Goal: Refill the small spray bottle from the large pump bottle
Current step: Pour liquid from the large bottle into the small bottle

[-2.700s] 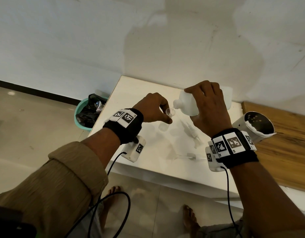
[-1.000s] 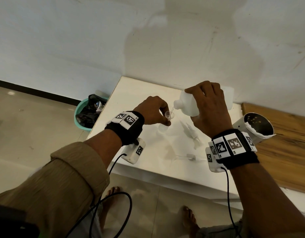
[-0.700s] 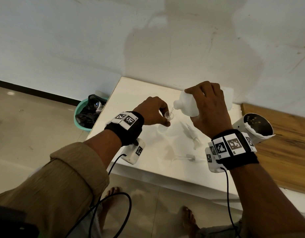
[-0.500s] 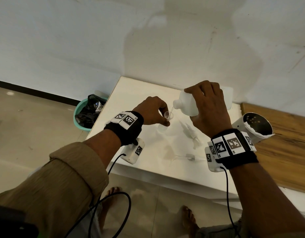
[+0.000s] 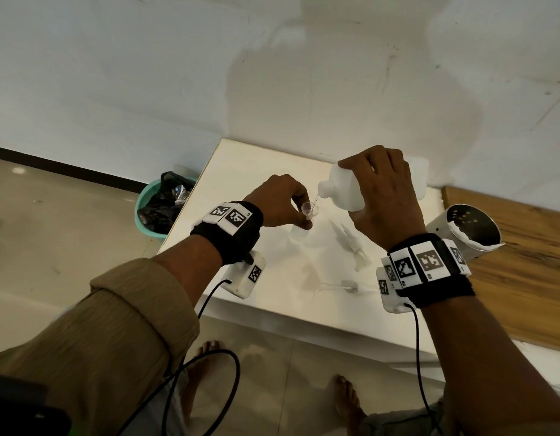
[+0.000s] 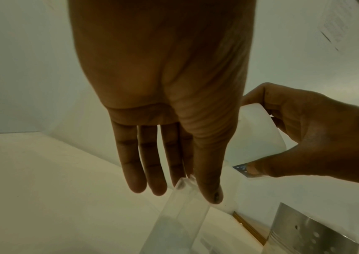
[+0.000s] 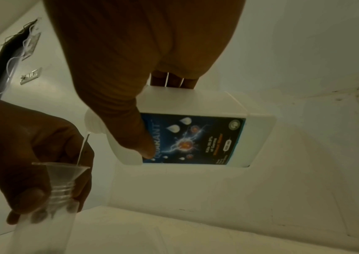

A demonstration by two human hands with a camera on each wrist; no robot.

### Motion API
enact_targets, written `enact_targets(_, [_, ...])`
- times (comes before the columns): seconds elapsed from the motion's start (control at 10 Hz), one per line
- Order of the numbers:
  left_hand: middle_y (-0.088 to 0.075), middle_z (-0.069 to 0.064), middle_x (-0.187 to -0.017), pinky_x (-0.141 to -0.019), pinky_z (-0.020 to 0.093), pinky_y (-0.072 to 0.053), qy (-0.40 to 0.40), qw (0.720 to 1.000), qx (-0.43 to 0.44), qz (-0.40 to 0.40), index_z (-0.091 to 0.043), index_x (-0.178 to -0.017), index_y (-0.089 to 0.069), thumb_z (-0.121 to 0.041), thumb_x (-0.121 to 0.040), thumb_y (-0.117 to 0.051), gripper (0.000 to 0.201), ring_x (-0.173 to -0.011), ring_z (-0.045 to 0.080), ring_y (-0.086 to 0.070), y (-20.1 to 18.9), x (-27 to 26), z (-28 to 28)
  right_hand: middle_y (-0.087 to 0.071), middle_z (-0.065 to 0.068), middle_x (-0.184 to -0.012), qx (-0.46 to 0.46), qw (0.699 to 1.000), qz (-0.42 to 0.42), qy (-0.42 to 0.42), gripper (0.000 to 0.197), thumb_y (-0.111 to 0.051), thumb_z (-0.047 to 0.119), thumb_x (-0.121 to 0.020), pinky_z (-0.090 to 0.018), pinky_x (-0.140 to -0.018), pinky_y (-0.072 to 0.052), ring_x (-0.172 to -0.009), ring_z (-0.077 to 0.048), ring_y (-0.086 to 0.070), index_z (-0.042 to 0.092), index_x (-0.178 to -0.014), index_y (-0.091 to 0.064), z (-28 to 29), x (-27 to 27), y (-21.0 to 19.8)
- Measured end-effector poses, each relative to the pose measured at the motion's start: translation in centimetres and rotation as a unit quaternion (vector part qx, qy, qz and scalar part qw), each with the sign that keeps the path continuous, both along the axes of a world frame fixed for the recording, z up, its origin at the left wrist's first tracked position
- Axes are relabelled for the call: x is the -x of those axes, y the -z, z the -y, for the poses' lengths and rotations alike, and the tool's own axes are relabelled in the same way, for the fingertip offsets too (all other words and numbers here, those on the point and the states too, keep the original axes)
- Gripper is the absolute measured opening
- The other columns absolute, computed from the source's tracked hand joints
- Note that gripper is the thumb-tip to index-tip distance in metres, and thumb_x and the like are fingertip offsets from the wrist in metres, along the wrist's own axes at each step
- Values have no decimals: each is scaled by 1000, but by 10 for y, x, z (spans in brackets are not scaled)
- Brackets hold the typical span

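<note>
My right hand [image 5: 378, 196] grips the large white bottle [image 5: 341, 193], tilted with its open mouth down to the left; its blue label [image 7: 192, 139] faces the table. A thin stream [image 7: 83, 149] runs from the mouth into a clear funnel [image 5: 311, 210] set in the neck of the small clear bottle [image 5: 299, 236]. My left hand [image 5: 299, 220] pinches that neck and funnel stem, and the small bottle [image 7: 43, 232] stands upright on the white table [image 5: 241, 171]. The pump head [image 5: 351, 242] and the spray cap with its tube [image 5: 348, 284] lie on the table.
A perforated metal cylinder [image 5: 470, 229] lies on a wooden board [image 5: 524, 278] at the right. A green bin [image 5: 152, 212] with a black bag stands on the floor left of the table. The wall runs close behind the table.
Both hands stay almost where they were. A thin stream now shows between the large bottle's mouth and the funnel, which the oldest frame does not show.
</note>
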State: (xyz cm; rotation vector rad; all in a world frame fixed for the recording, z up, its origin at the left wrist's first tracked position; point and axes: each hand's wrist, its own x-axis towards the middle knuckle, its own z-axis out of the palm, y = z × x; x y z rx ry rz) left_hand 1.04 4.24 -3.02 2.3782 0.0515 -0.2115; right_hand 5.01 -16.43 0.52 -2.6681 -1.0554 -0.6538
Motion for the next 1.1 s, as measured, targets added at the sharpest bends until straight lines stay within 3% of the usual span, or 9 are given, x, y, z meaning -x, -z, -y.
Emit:
enact_targets(0.2, [-68, -7, -102, -61, 19, -37, 5, 1000, 6, -1, -18, -93, -73, -32, -67, -87, 32, -73, -3, -52, 0, 0, 0, -52, -8, -113, 1, 1000, -4, 0, 64, -74, 1, -58, -34, -86, -36, -106, -29, -44, 15, -118, -57, 0, 1, 0])
enact_targets(0.7, [-67, -6, -104, -63, 21, -38, 6, 1000, 6, -2, -20, -92, -72, -31, -68, -86, 30, -75, -1, -53, -1, 0, 1, -52, -8, -113, 7, 1000, -4, 2, 65, -76, 2, -57, -35, -86, -37, -106, -29, -45, 16, -118, -57, -1, 2, -1])
enact_targets(1.1, [-68, -6, -102, -62, 15, -36, 18, 1000, 6, 0, -16, -97, -73, -27, -71, -85, 30, -73, -6, -52, -2, 1, 2, -51, -7, -113, 11, 1000, 1, 1, 66, -78, 4, -56, -35, -86, -38, -106, -28, -44, 16, -117, -57, -1, 1, 1])
